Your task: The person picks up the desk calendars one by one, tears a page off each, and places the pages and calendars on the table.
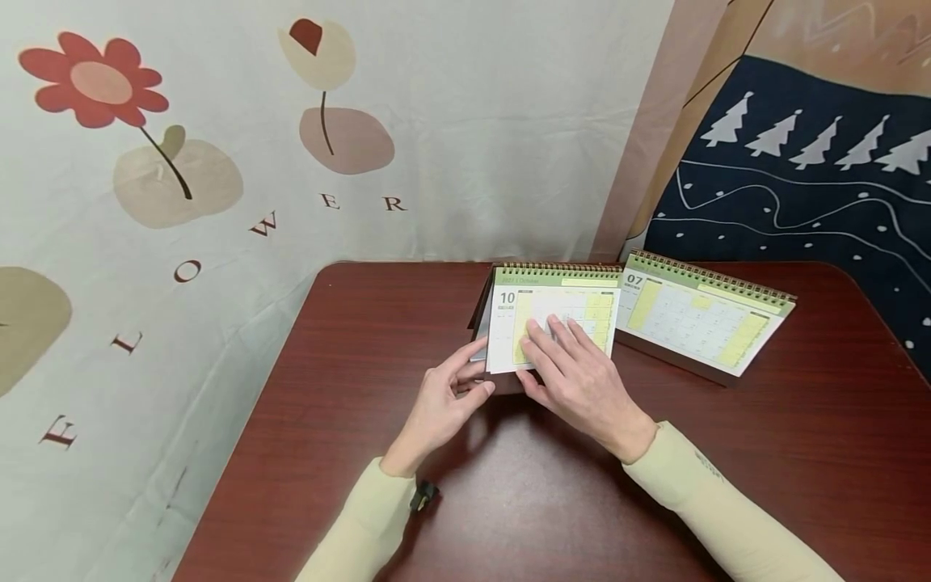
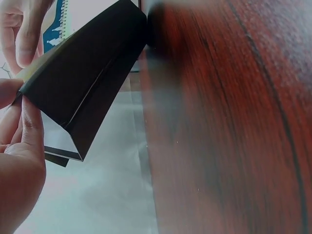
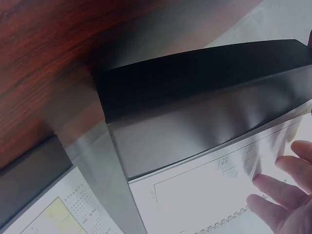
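Note:
A spiral-bound desk calendar [image 1: 503, 339] stands near the back of the brown table, its page showing 10 under a green header. My left hand [image 1: 445, 404] pinches its lower left edge. In the left wrist view, the fingers of the left hand [image 2: 22, 168] grip the edge of the calendar's black stand [image 2: 92, 58]. Spread across the page front is my right hand [image 1: 582, 388], its fingers nearly straight. The right wrist view has the right-hand fingers [image 3: 285, 192] over the white page [image 3: 195, 195], with the dark base [image 3: 195, 117] beyond.
A second desk calendar [image 1: 691, 315], showing 07, stands angled just right of the first. The brown table [image 1: 349, 356] meets a flower-print cloth [image 1: 465, 121] behind. A small black object [image 1: 423, 495] is at the left sleeve cuff.

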`<act>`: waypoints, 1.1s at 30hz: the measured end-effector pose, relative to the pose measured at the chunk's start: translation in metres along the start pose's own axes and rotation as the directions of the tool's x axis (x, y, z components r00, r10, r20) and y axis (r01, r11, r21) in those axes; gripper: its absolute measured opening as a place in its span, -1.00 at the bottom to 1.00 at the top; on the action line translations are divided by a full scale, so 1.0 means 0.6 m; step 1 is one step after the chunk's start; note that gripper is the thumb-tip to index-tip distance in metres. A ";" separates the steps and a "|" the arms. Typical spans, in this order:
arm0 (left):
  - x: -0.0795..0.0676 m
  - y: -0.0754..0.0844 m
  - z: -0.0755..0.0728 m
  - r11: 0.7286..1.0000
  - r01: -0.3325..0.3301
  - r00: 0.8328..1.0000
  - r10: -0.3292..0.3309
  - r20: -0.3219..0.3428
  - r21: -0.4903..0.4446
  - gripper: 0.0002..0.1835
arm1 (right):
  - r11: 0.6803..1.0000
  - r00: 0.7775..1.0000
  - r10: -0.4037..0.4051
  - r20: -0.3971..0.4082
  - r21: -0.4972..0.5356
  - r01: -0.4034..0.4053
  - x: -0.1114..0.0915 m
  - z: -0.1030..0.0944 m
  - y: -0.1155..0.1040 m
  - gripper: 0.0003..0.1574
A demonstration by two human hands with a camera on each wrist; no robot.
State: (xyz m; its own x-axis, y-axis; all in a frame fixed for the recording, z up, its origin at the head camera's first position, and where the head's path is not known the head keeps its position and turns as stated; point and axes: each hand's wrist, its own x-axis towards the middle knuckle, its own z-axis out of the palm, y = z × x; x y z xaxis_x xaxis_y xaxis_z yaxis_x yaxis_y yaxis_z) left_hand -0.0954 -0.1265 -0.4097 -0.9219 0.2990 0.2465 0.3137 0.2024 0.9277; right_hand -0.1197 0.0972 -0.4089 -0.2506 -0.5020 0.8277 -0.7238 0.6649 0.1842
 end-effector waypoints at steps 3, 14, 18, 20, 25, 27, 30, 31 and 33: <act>0.000 -0.001 -0.001 1.000 -0.006 1.000 0.006 -0.003 0.009 -0.36 | 1.000 1.000 -0.011 -0.005 0.011 0.011 -0.002 -0.001 0.001 -0.57; 0.001 0.019 -0.003 0.998 0.063 0.998 -0.062 0.012 -0.011 -0.36 | 0.999 0.998 -0.044 -0.041 0.014 0.045 0.000 -0.003 0.006 -0.59; 0.000 0.045 -0.005 0.997 0.079 0.997 -0.079 0.023 -0.008 -0.38 | 0.998 0.998 -0.052 -0.034 0.021 0.053 0.000 -0.005 0.006 -0.60; -0.001 0.053 -0.005 0.997 0.079 0.997 -0.079 0.024 -0.004 -0.39 | 0.998 0.998 -0.055 -0.026 0.026 0.056 -0.001 -0.006 0.006 -0.61; 0.000 0.034 -0.004 0.997 0.072 0.997 -0.072 0.010 -0.013 -0.38 | 0.997 0.998 -0.065 -0.013 0.036 0.065 -0.004 -0.007 0.007 -0.64; 0.000 0.019 -0.004 0.997 0.072 0.997 -0.072 0.004 -0.023 -0.37 | 0.997 0.998 -0.068 -0.013 0.041 0.068 -0.005 -0.007 0.008 -0.67; 0.000 0.001 -0.004 0.997 0.069 0.998 -0.069 0.000 -0.032 -0.36 | 0.996 0.997 -0.069 -0.019 0.047 0.070 -0.007 -0.006 0.009 -0.69; 0.000 -0.002 -0.004 0.997 0.065 0.998 -0.065 0.001 -0.035 -0.37 | 0.996 0.998 -0.067 -0.021 0.051 0.068 -0.007 -0.006 0.009 -0.69; -0.001 -0.005 -0.005 0.998 0.058 0.998 -0.058 0.004 -0.039 -0.37 | 0.996 0.998 -0.059 -0.031 0.059 0.061 -0.007 -0.005 0.008 -0.68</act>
State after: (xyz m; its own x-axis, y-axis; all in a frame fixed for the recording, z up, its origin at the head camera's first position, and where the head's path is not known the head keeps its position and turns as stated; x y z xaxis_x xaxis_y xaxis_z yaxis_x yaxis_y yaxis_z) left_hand -0.0965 -0.1298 -0.4116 -0.9376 0.2902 0.1916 0.2507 0.1824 0.9507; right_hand -0.1203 0.1043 -0.4097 -0.1873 -0.5229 0.8315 -0.7745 0.5994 0.2024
